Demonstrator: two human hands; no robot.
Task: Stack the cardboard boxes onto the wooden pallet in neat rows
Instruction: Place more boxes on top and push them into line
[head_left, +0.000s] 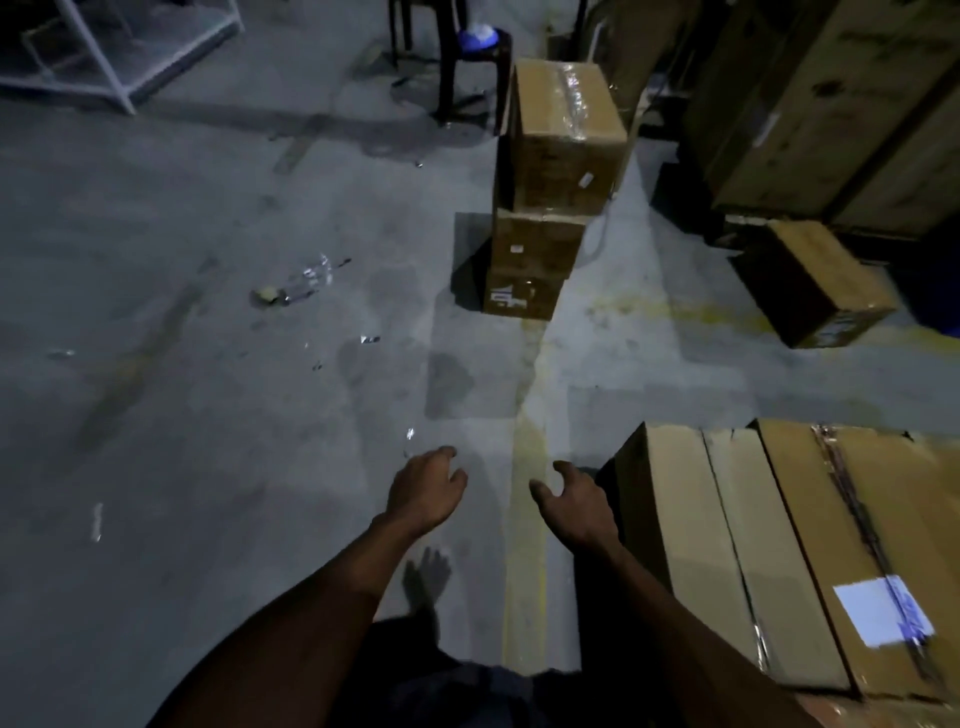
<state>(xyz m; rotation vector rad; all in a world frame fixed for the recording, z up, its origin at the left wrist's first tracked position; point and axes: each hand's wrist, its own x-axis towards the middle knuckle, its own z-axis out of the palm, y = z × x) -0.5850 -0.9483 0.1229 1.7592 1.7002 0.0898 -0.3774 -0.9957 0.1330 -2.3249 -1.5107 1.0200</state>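
Between loads: both hands, left (427, 491) and right (577, 506), loosely open and empty, likely bound for the stacked boxes (550, 187) ahead.

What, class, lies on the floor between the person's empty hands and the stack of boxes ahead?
Nothing visible blocks the way. Between the left hand, the right hand and the stack of boxes there is only bare concrete floor with a faded yellow line. The plastic litter lies off to the left.

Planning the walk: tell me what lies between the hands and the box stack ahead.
Head view: only bare concrete floor, with a faded yellow line, lies between both empty hands and the box stack.
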